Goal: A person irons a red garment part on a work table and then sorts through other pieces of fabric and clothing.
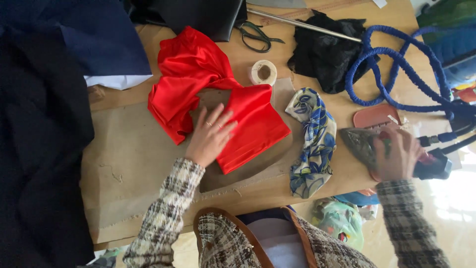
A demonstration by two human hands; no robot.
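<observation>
A shiny red satin cloth (198,74) lies crumpled across the brown pressing pad (129,159), with one part folded flat toward me. My left hand (210,136) rests flat on that folded red part, fingers spread, holding nothing. My right hand (399,154) grips the handle of a steam iron (364,144) whose soleplate tip points left, standing at the table's right side on an orange rest (374,116). A blue-and-white floral cloth (312,144) lies between the two hands.
A roll of tape (263,72), dark scissors (258,37), a black cloth (327,49) and a long metal rod (302,22) lie at the back. A coiled blue hose (396,64) runs to the iron. Dark navy and black fabrics (44,124) cover the left.
</observation>
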